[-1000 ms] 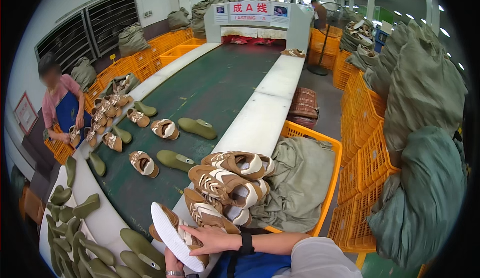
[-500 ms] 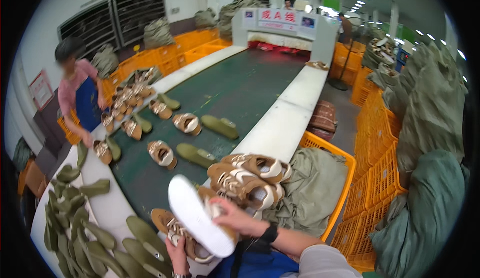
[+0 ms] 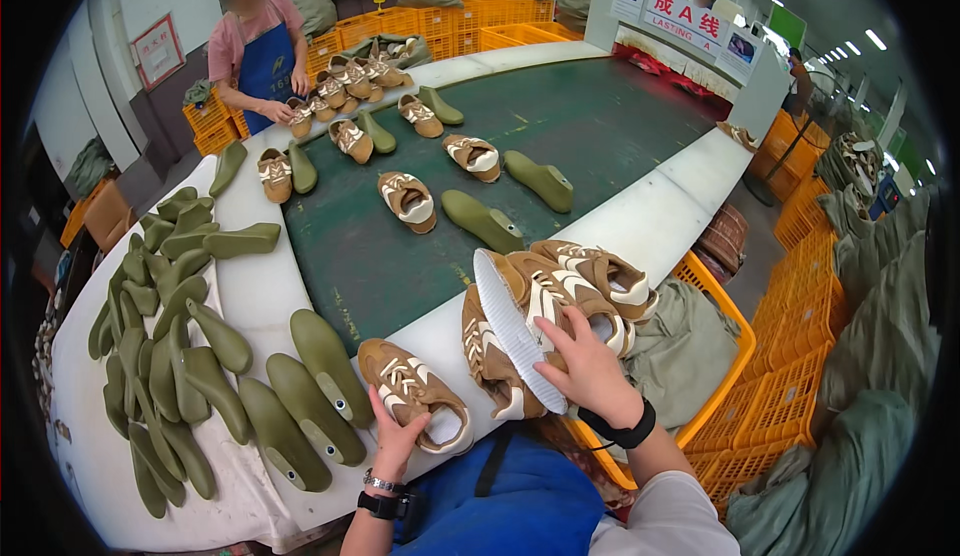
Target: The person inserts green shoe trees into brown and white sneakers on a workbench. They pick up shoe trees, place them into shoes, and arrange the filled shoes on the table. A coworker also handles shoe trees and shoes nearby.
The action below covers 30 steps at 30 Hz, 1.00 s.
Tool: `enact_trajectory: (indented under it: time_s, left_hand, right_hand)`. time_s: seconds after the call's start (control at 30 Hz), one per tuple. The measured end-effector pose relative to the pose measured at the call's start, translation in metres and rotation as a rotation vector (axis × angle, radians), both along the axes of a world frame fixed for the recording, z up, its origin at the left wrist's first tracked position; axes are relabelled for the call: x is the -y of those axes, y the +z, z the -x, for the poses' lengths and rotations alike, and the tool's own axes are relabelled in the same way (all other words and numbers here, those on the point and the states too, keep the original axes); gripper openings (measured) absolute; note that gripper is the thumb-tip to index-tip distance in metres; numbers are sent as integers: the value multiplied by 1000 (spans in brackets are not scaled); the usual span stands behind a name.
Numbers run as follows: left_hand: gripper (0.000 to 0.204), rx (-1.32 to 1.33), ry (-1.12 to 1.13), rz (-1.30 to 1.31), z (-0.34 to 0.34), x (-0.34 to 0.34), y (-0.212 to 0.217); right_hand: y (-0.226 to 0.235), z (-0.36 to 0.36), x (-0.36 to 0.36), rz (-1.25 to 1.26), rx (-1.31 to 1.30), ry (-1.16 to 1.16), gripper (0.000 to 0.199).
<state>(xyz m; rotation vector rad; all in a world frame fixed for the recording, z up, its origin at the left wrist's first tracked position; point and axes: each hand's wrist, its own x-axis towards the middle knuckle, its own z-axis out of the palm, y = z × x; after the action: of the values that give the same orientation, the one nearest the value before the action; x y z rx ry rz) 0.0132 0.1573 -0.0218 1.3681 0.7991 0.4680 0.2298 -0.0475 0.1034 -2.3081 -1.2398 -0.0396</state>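
Note:
My left hand is closed round the heel end of a brown sneaker with white stripes, which lies on the white ledge nearest me. Over to the right, my right hand grips a second sneaker tipped on its side, its ribbed white sole turned to the left. This shoe leans against a cluster of similar sneakers at the ledge's right part. Several olive-green shoe lasts lie just left of my left hand. My right hand's fingers partly cover the tipped shoe.
A dark green conveyor belt carries sneakers and lasts in pairs. More lasts are heaped on the left table. Across the belt, a person in a blue apron touches a sneaker. An orange crate with grey-green cloth stands at my right.
My right hand has moved the white-soled sneaker rightward, off the left hand's shoe and against the cluster. The view has swung left. The other person's hand has shifted to the sneaker row.

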Motion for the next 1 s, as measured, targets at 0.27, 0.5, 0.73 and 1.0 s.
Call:
enact_trajectory:
  time_s: [0.27,0.5,0.73,1.0]
  left_hand:
    - [97,224,78,202,11,4,22]
    - [101,408,-18,141,28,11,74]
    - [91,148,-50,-317,39,27,86]
    - [77,-251,-1,-953,50,19,105]
  right_hand:
    - [2,-4,-9,14,144,-123,46]
    - [29,41,-19,-261,-9,239,49]
    - [4,94,-80,-129,-44,579,72]
    - [-11,96,-98,-255,-56,509,50]
